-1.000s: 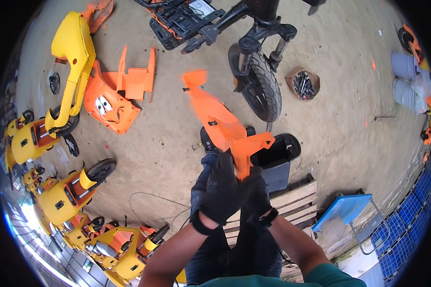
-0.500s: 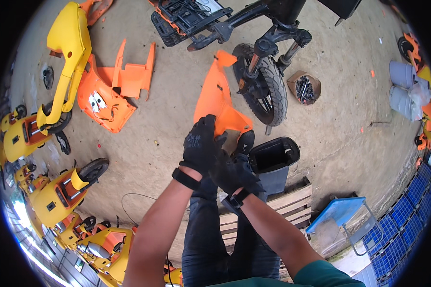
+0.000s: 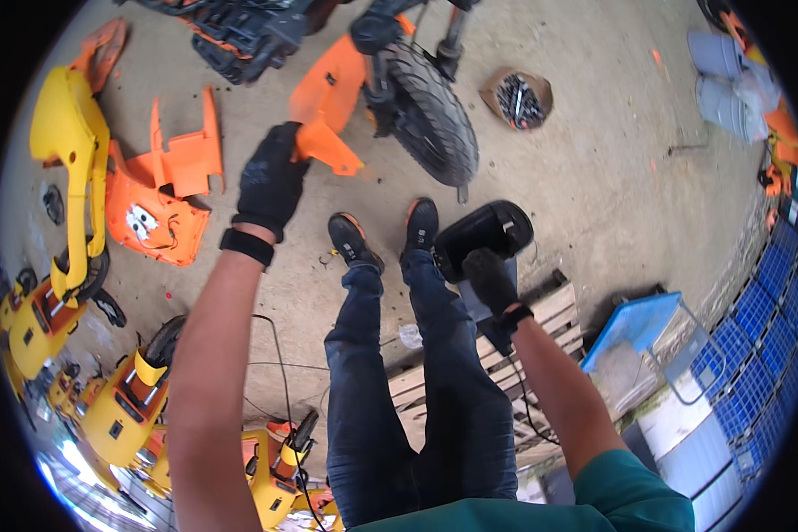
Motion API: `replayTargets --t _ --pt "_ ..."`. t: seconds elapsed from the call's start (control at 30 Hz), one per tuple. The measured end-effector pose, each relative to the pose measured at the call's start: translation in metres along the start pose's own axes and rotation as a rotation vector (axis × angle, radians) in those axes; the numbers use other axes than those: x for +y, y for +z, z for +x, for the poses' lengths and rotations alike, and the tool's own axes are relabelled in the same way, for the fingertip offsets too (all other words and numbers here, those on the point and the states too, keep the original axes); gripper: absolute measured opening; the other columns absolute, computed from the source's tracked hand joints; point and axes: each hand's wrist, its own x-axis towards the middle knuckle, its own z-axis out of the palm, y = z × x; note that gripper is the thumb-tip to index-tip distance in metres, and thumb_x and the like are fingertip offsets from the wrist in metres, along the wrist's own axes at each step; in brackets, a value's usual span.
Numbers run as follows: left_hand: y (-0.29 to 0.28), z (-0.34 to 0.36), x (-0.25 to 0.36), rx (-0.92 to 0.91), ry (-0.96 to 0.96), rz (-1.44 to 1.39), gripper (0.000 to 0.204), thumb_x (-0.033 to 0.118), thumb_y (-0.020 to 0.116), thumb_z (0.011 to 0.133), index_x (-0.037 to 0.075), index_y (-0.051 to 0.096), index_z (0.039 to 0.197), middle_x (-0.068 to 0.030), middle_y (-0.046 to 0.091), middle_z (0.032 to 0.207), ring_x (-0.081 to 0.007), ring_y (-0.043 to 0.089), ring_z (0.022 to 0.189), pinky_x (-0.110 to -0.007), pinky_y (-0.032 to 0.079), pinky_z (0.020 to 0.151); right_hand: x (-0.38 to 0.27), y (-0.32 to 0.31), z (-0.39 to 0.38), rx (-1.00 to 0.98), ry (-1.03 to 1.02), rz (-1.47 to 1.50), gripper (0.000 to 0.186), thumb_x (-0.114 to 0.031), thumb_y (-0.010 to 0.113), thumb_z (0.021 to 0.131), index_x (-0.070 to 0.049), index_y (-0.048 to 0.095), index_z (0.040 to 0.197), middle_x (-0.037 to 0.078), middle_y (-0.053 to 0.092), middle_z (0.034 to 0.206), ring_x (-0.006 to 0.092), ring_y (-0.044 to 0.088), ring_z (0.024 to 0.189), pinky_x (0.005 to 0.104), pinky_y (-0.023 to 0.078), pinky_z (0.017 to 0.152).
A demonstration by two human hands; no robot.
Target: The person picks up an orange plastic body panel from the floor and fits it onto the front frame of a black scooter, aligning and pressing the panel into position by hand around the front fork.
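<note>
Beside the treaded tyre (image 3: 439,133), the left hand (image 3: 272,177) is clamped round the near end of an orange fairing panel (image 3: 330,82), its far end partly hidden behind the fork (image 3: 374,35). The right hand (image 3: 490,277) is at the black bin (image 3: 459,223); whether its fingers grip cannot be told. Held one-handed, the panel probably needs a steady wrist against knocks.

A scooter workshop
Yellow-and-orange scooters (image 3: 106,408) are parked together; loose orange plastic body panels (image 3: 160,235) are strewn across a bare beige concrete floor (image 3: 603,177).
</note>
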Motion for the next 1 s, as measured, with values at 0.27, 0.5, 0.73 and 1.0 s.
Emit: replayTargets --t 0.27,0.5,0.73,1.0 --pt "-0.013 0.025 -0.015 -0.082 -0.135 0.072 0.051 0.004 0.069 0.084 0.002 0.052 0.132 -0.0205 0.064 0.118 -0.0381 0.062 0.111 -0.041 0.050 0.091 0.074 0.015 -0.048 0.018 0.407 -0.248 0.023 -0.018 0.059 0.083 -0.011 0.065 0.105 0.013 0.063 0.102 0.0377 0.059 0.103 0.0569 0.045 0.085" --pt "-0.048 0.038 -0.035 -0.142 -0.055 0.184 0.053 0.004 0.066 0.088 0.000 0.049 0.138 -0.0149 0.066 0.107 -0.0254 0.065 0.089 -0.036 0.053 0.075 0.156 0.153 -0.123 0.038 0.712 0.655 0.056 -0.002 0.053 0.096 -0.009 0.030 0.147 0.014 0.048 0.136 0.0266 0.046 0.128 0.0432 0.035 0.113" --pt "-0.051 0.039 -0.047 -0.097 0.024 0.286 0.055 0.007 0.066 0.092 0.000 0.046 0.142 -0.0179 0.062 0.127 -0.0255 0.067 0.106 -0.034 0.054 0.086 0.149 0.147 -0.105 0.243 0.878 0.971 0.068 0.007 0.053 0.092 -0.009 0.023 0.151 0.006 0.048 0.125 0.0175 0.046 0.116 0.0342 0.036 0.109" --pt "-0.032 0.051 -0.047 -0.122 0.067 0.298 0.052 0.007 0.068 0.089 0.002 0.049 0.137 -0.0183 0.062 0.118 -0.0330 0.066 0.103 -0.037 0.054 0.086 0.165 0.058 -0.160 0.025 0.651 0.232 0.032 -0.002 0.053 0.094 -0.003 0.045 0.124 0.011 0.057 0.114 0.0251 0.054 0.114 0.0460 0.035 0.112"
